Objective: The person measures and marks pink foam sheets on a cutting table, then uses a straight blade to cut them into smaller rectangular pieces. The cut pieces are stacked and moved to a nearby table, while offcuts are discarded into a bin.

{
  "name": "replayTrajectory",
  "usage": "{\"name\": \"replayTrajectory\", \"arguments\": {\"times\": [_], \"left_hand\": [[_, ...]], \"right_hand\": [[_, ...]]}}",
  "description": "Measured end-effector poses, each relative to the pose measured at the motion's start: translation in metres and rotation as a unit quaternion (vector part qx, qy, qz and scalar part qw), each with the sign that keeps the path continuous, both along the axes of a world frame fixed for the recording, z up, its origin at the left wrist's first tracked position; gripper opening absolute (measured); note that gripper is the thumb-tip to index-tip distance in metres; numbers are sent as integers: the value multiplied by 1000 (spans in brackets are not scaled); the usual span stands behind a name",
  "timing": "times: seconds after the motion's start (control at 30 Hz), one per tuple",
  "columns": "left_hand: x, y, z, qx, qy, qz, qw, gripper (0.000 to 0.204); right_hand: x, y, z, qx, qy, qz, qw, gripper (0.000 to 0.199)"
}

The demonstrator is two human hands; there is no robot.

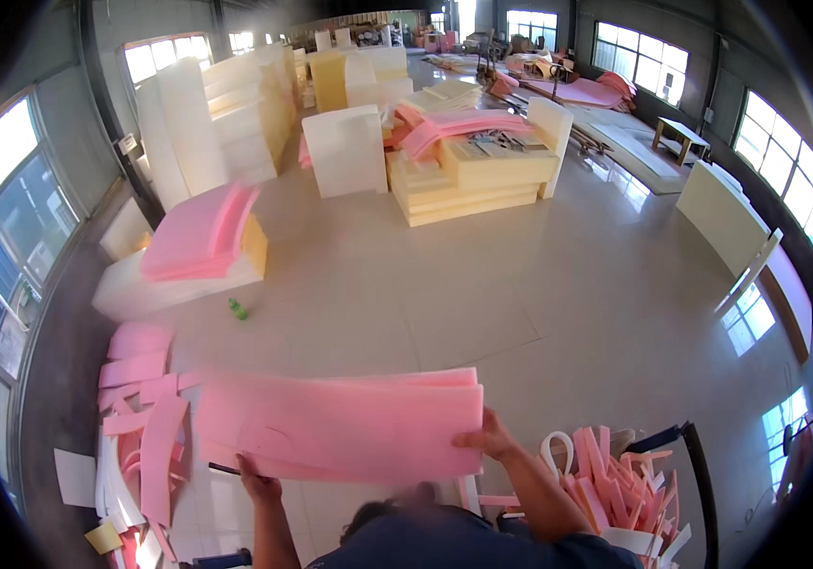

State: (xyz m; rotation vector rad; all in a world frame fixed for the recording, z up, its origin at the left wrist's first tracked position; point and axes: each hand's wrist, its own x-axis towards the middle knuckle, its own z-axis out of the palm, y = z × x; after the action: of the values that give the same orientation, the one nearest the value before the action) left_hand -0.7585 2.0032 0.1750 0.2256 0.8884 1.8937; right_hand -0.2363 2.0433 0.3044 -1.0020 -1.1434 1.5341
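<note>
A long stack of pink foam sheets (pixel 340 427) is held up in front of my body, its upper edge showing more than one layer. My right hand (pixel 490 436) grips the stack's right end, thumb over the front face. At the lower left edge, my left hand (pixel 260 484) is closed on the foam. A thin dark stick-like object (pixel 224 468) pokes out beside that hand; its kind is too small to make out. The left end of the stack looks blurred.
Pink foam offcuts (pixel 160 455) lie in a heap at left; more scraps (pixel 615 484) fill a holder with a dark handle (pixel 700 484) at right. A green bottle (pixel 237 309) is on the floor. Beyond stand foam blocks (pixel 473 180) and a pink-topped foam stack (pixel 200 232).
</note>
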Motion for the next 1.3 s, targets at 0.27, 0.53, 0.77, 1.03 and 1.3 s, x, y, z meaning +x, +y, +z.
{"name": "replayTrajectory", "arguments": {"times": [0.27,0.53,0.77,1.03,1.3], "left_hand": [[47,263,41,24,40,-2,999,47],[173,600,37,11,-7,-124,992,19],[332,870,39,-21,17,-207,978,16],[455,1106,56,-38,12,-210,977,18],[510,1292,41,-59,11,-107,992,30]], "right_hand": [[43,261,42,27,-21,19,999,63],[129,437,43,-56,-13,-211,976,59],[245,601,25,-121,83,-348,926,67],[366,837,0,-48,172,-294,939,79],[454,1106,26,-76,31,-225,971,73]]}}
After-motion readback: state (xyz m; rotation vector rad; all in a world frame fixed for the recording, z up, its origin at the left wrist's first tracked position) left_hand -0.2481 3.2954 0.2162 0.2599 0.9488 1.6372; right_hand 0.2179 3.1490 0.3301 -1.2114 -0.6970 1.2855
